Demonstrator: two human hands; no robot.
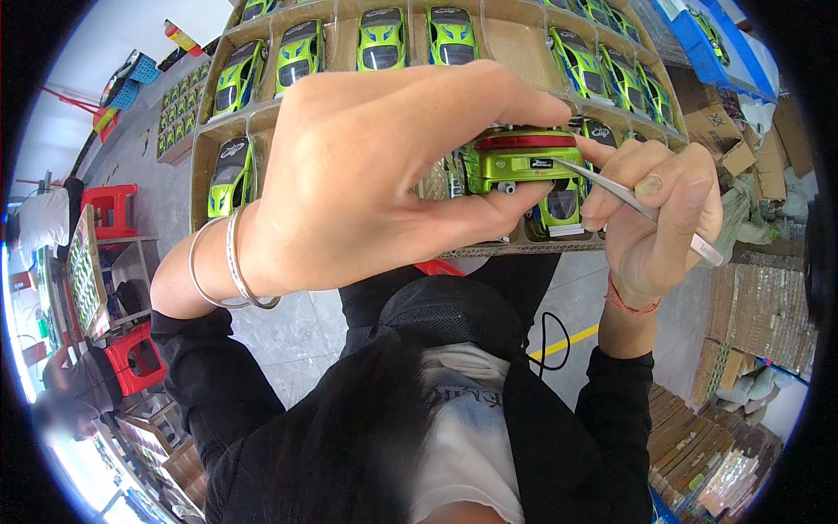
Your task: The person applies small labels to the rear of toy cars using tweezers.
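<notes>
My left hand (349,166) grips a lime-green toy car (497,164) between thumb and fingers. The car's rear end, with a red light bar and a small dark plate, is turned toward me. In my right hand (659,196) a pair of silver tweezers (624,190) is pinched, and its tip meets the rear of the car beside the dark plate. Whether anything sits in the tweezers' tip is too small to tell. Both hands are raised over a divided cardboard tray (524,54), where more green toy cars (381,39) stand in rows.
Another tray of green cars (182,113) lies farther left. A blue bin (716,52) stands at the far right, above cardboard boxes (729,140) and stacked cardboard dividers (759,306). Red stools (135,358) and a person (78,384) are at the left.
</notes>
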